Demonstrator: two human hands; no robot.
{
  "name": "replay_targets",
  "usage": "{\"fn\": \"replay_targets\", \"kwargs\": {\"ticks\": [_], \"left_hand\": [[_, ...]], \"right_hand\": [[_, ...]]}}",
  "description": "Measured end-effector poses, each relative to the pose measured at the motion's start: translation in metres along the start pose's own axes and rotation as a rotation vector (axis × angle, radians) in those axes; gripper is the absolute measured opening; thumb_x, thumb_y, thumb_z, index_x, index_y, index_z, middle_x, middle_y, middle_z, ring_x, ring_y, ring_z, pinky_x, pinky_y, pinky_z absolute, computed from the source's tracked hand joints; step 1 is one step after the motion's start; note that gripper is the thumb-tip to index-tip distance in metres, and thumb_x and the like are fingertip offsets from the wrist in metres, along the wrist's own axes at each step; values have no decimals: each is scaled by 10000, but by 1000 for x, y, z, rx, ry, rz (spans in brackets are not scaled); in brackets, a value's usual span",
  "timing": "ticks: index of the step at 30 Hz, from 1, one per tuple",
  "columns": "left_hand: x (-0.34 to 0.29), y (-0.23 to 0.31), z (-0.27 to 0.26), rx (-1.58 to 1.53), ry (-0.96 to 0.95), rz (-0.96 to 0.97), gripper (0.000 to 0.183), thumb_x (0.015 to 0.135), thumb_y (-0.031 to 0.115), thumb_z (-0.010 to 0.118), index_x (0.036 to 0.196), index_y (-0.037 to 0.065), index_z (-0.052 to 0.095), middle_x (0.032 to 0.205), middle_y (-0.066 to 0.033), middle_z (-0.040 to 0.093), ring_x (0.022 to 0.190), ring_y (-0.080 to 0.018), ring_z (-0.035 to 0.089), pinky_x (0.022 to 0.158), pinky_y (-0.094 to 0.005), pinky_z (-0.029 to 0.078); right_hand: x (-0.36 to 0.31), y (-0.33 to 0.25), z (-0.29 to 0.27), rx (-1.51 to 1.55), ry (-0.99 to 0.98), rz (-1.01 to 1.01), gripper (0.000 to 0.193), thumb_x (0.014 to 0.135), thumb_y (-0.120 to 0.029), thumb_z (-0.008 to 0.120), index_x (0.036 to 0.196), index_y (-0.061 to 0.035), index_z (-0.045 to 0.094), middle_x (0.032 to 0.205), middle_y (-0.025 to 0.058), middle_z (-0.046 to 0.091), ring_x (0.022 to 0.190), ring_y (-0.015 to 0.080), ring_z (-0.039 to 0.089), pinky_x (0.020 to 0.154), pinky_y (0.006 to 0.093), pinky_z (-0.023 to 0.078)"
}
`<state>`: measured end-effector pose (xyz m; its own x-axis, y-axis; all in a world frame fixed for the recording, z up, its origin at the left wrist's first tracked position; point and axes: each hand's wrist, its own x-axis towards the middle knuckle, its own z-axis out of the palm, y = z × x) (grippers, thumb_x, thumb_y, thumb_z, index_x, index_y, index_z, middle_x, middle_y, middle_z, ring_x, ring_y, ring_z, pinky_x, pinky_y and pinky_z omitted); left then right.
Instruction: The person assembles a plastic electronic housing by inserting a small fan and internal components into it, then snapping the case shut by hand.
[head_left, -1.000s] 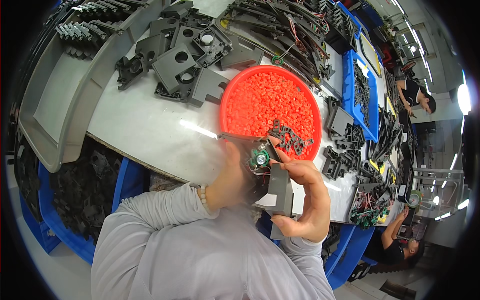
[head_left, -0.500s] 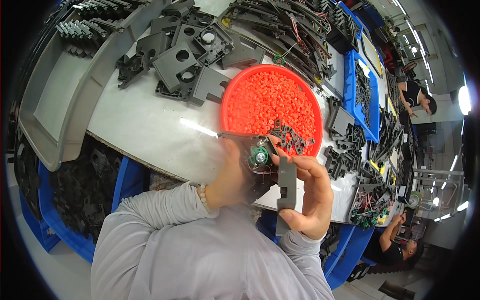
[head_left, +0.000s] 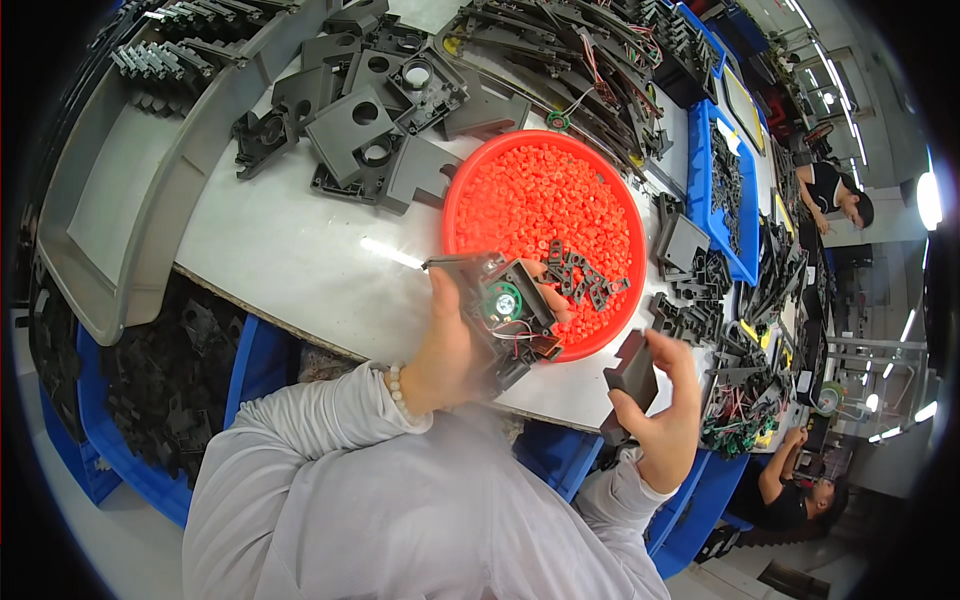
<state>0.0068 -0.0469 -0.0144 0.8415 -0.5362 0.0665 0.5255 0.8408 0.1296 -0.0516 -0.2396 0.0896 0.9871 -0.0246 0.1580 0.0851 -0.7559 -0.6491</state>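
My left hand (head_left: 447,345) is closed around a dark grey plastic housing (head_left: 482,275), held over the near edge of a red tub (head_left: 452,187). A small round speaker (head_left: 503,301) with a green rim sits in that housing, with thin red and white wires beside it. To the right, my right hand (head_left: 668,420) grips a grey plastic cover piece (head_left: 633,372) between thumb and fingers, apart from the housing. Small orange-red plastic caps (head_left: 530,195) fill the tub, and several small dark brackets (head_left: 583,277) lie on top of them.
Grey housings (head_left: 365,120) are piled behind the tub at left. A grey tray (head_left: 150,240) stands far left, above a blue bin (head_left: 160,400) of dark parts. Wired speakers (head_left: 745,420) and a blue crate (head_left: 722,190) are at right. Two people (head_left: 835,195) work beyond.
My right hand has moved right and away from the housing with the cover piece, which has turned. My left hand has shifted slightly left, tilting the housing so the speaker and wires show more.
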Motion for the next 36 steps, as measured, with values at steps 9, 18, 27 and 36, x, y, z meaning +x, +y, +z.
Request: {"fn": "replay_targets", "kwargs": {"ticks": [9,18,27,36], "left_hand": [[6,-10,0,30,72,-65,968,633,882,274,1184,107,452,1096,-110,558,975,-232,564,802,-373,489],[-4,-14,4,90,0,-48,871,755,788,240,1233,77,396,1161,-108,529,1067,-202,507,882,-365,444],[-5,-6,10,260,-5,-54,919,755,788,238,1324,69,313,1280,-107,406,1191,-222,413,993,-382,369],[-3,-6,10,239,16,-54,899,762,777,260,1301,62,344,1281,-119,406,1212,-244,395,1007,-401,354]], "right_hand": [[-25,68,9,-486,-23,168,515,633,-167,743,1094,-24,562,988,136,568,882,311,564,748,375,465],[36,-20,45,0,-3,-315,324,628,-47,730,937,-10,636,889,108,602,810,266,555,706,347,446],[44,-24,67,-17,-77,-419,339,610,-99,750,917,-21,630,901,96,607,814,277,548,710,377,448],[44,-24,68,2,-61,-398,257,618,-32,737,859,-17,647,840,86,594,779,240,554,698,349,480]]}}
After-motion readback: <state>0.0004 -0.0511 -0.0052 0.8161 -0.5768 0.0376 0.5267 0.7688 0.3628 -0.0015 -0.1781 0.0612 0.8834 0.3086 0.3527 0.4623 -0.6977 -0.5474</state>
